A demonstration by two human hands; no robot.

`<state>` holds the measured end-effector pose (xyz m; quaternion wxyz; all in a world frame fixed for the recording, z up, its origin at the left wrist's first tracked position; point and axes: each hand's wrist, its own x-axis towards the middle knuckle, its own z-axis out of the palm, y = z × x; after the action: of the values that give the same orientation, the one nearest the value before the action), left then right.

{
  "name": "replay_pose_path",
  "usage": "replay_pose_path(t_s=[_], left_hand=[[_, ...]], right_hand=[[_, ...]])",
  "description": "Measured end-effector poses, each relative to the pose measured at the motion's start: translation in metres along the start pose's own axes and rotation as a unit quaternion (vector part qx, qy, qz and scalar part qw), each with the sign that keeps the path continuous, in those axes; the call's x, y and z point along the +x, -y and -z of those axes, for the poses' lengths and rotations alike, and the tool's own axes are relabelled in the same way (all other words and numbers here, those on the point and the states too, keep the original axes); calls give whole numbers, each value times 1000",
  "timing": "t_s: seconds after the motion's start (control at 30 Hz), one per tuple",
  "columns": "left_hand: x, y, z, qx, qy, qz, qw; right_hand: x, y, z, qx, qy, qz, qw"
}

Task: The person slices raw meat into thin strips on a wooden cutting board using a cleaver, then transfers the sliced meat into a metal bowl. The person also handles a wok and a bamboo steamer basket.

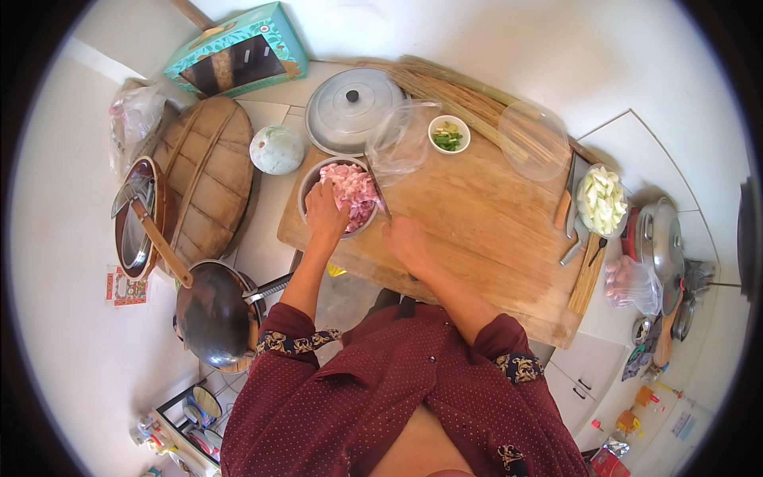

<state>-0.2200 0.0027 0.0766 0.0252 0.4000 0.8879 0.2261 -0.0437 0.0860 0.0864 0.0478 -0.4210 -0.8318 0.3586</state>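
A metal bowl point(303, 179) at the left edge of the wooden cutting board point(477, 238) holds chopped raw meat point(349, 182). My left hand point(325, 208) rests on the meat at the bowl's left side, thumb apart from the fingers. My right hand point(406, 244) grips a kitchen knife point(378, 186) just right of the bowl. Its blade shows nearly edge-on, along the bowl's right rim with meat against it. A clear plastic bag point(399, 146) lies behind the blade. Farther back stands a small white bowl point(434, 143) of cut scallions.
A metal lid point(334, 113), a pale round gourd point(276, 149) and a wooden lid point(208, 173) sit left and behind. Right are knives point(563, 208), sliced pale vegetable point(602, 200) in a bowl and a bag of eggs point(629, 283). A dark wok point(214, 316) stands lower left.
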Motion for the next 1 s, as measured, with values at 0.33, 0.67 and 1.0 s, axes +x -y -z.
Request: replay_pose_path(t_s=[0.33,0.67,1.0], left_hand=[[-2,-31,11,2,-11,-207,978],[-5,-32,-19,35,1,-293,955],[20,-46,-59,179,118,-340,916]], right_hand=[[20,-9,11,261,161,-115,945],[-6,-48,68,363,35,-131,922],[-66,-108,58,449,-3,-235,862]])
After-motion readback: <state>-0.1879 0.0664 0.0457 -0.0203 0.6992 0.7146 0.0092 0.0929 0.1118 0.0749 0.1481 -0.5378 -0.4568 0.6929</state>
